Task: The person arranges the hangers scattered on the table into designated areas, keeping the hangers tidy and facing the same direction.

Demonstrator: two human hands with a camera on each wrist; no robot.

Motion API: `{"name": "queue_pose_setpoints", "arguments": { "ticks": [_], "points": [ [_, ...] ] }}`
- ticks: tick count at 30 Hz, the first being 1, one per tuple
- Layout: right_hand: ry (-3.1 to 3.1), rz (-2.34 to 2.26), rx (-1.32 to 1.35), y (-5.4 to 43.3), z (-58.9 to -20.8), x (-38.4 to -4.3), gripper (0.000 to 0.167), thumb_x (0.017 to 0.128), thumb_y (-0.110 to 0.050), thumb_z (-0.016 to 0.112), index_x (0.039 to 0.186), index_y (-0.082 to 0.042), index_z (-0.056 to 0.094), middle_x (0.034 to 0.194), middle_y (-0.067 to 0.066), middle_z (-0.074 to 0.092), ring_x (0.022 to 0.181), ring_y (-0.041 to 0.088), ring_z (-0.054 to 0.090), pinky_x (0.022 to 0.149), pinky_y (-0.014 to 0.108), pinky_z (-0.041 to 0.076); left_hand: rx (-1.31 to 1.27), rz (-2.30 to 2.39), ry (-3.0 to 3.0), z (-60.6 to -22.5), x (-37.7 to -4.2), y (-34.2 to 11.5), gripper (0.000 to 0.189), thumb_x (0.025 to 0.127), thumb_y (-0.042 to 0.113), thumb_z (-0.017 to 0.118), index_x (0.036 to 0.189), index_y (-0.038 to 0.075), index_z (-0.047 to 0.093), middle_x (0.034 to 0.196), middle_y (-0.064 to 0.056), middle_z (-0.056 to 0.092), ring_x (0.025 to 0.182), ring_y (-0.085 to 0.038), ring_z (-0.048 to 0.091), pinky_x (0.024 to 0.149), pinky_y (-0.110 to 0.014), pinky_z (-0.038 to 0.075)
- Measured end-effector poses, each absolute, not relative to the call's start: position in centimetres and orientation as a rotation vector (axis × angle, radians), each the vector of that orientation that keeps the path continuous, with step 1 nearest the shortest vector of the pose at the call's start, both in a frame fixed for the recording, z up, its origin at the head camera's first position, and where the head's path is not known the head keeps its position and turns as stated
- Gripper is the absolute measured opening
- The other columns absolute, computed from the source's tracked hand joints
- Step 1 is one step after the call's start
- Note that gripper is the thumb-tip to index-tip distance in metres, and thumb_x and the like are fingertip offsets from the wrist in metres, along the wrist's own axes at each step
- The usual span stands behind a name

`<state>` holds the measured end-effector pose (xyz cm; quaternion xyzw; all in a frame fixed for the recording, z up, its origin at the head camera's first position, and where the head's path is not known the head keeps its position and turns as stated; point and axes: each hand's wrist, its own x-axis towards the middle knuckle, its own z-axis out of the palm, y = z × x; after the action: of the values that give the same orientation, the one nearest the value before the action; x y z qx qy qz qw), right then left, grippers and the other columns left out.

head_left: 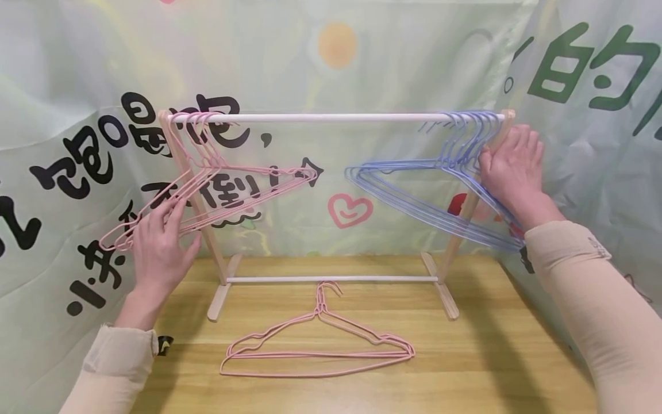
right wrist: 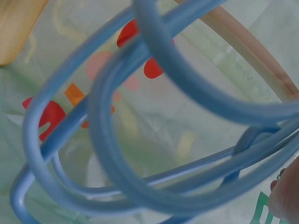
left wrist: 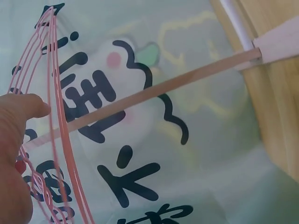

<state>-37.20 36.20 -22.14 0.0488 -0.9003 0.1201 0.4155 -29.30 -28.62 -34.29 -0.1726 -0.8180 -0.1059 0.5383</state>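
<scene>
Several pink wire hangers [head_left: 248, 168] hang at the left end of the rack's white top rod [head_left: 331, 117]. My left hand [head_left: 161, 244] touches their near ends, its fingers pointing up and the thumb apart; the left wrist view shows a fingertip [left wrist: 37, 106] against the wires. Several blue wire hangers [head_left: 398, 167] hang at the right end. My right hand [head_left: 513, 167] is beside their necks, against the rack's right upright [head_left: 468, 210]; its fingers look bent, but their grip is hidden. Close blue wires [right wrist: 107, 140] fill the right wrist view.
A small stack of pink hangers [head_left: 318, 355] lies flat on the wooden table [head_left: 414, 391], in front of the rack's lower rod [head_left: 331, 279]. The rack's feet [head_left: 222, 287] splay on the tabletop. A printed cloth [head_left: 289, 63] hangs behind and at both sides.
</scene>
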Motion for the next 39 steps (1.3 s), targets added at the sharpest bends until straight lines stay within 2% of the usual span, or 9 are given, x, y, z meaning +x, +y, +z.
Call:
{"name": "queue_pose_setpoints", "arguments": {
  "ticks": [6,11,14,17,20,29,34,39],
  "points": [
    [-2.263,0.311,0.12,36.0,-22.0,-37.3,0.046,0.1,-0.028,0.039,0.12,0.014,0.034,0.118,0.034,0.032,0.107,0.051,0.029,0.095,0.062,0.025,-0.393,-0.348,-1.904,-35.1,-28.8,-27.8,0.079,0.073,0.007,0.082,0.146,0.001,0.053,0.143,-0.027,0.052,0.111,-0.054,0.049,0.087,-0.061,0.037],
    [-2.26,0.306,0.121,36.1,-22.0,-37.3,0.047,0.101,-0.029,0.038,0.121,0.014,0.035,0.118,0.034,0.032,0.107,0.052,0.029,0.095,0.063,0.025,-0.405,-0.436,-1.868,-35.8,-28.2,-26.7,0.079,0.074,0.015,0.081,0.146,-0.001,0.054,0.14,-0.03,0.053,0.114,-0.054,0.049,0.092,-0.06,0.037],
    [-2.256,0.305,0.124,36.1,-22.0,-37.4,0.048,0.1,-0.029,0.037,0.121,0.014,0.035,0.118,0.034,0.033,0.107,0.053,0.029,0.095,0.063,0.025,-0.441,-0.492,-1.86,-36.2,-27.8,-26.0,0.077,0.076,0.021,0.079,0.145,-0.003,0.054,0.138,-0.031,0.054,0.116,-0.054,0.051,0.098,-0.059,0.039],
    [-2.248,0.304,0.128,36.1,-22.0,-37.4,0.047,0.1,-0.029,0.038,0.12,0.013,0.036,0.118,0.035,0.033,0.107,0.053,0.03,0.094,0.063,0.025,-0.488,-0.569,-1.881,-36.9,-27.3,-25.1,0.076,0.078,0.025,0.077,0.144,-0.006,0.054,0.138,-0.03,0.054,0.121,-0.052,0.052,0.111,-0.051,0.04],
    [-2.246,0.304,0.132,36.2,-22.0,-37.5,0.047,0.1,-0.029,0.038,0.12,0.013,0.036,0.118,0.034,0.033,0.106,0.053,0.03,0.094,0.063,0.025,-0.52,-0.631,-1.921,-37.9,-26.8,-24.0,0.076,0.078,0.025,0.077,0.143,-0.006,0.054,0.139,-0.029,0.055,0.124,-0.049,0.054,0.115,-0.045,0.039],
    [-2.25,0.313,0.123,36.2,-22.1,-37.4,0.047,0.1,-0.029,0.039,0.121,0.014,0.036,0.118,0.034,0.033,0.106,0.053,0.03,0.094,0.063,0.025,-0.631,-0.641,-2.115,-41.4,-25.9,-21.3,0.08,0.08,0.023,0.08,0.15,-0.001,0.049,0.147,-0.022,0.053,0.13,-0.044,0.053,0.109,-0.058,0.042],
    [-2.25,0.309,0.123,36.2,-22.1,-37.4,0.047,0.101,-0.029,0.039,0.121,0.014,0.035,0.118,0.035,0.033,0.107,0.053,0.03,0.094,0.064,0.025,-0.729,-0.63,-2.191,-42.8,-25.3,-20.1,0.079,0.084,0.025,0.077,0.153,0.002,0.047,0.153,-0.017,0.05,0.134,-0.041,0.053,0.105,-0.06,0.046],
    [-2.244,0.307,0.128,36.2,-22.1,-37.3,0.047,0.1,-0.029,0.039,0.12,0.014,0.036,0.118,0.035,0.033,0.107,0.054,0.03,0.094,0.063,0.025,-0.837,-0.624,-2.296,-44.2,-24.6,-19.3,0.084,0.084,0.025,0.079,0.156,0.004,0.042,0.157,-0.015,0.047,0.137,-0.038,0.051,0.107,-0.059,0.045]
  ]
}}
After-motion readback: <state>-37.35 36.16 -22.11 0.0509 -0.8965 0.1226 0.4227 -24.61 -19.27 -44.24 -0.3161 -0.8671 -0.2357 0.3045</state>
